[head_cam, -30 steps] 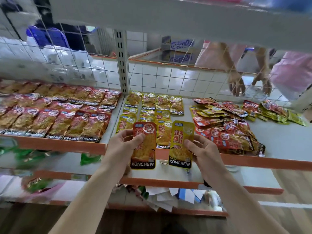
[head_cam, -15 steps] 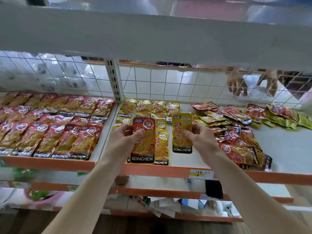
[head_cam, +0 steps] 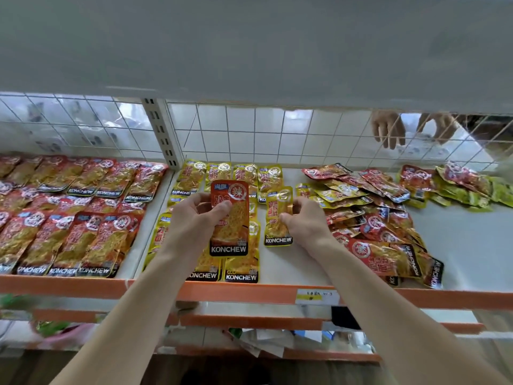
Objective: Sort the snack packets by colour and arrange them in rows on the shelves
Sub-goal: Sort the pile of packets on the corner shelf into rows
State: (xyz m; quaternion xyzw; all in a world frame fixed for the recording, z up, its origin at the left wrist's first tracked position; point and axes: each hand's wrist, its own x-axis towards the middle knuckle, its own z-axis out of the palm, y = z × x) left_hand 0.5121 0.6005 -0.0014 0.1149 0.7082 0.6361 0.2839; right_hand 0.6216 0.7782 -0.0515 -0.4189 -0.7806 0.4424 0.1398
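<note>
Two packets are being held further in over the shelf (head_cam: 291,263) than half a second ago. One red packet (head_cam: 231,237) is being gripped by the left hand (head_cam: 194,219) above the yellow rows (head_cam: 241,173), and one yellow packet (head_cam: 277,218) is being pinched by the right hand (head_cam: 304,222) just beside them. Four yellow packets are being shown in the back row. Both held packets are glossy, with "KONCHEW" being displayed at the foot.

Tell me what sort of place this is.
Most likely a shop aisle, or a mock-up of one: tiered shelves with orange front edges, a shelf label on one edge, a wire grid back, and identical snack packets in rows.
</note>
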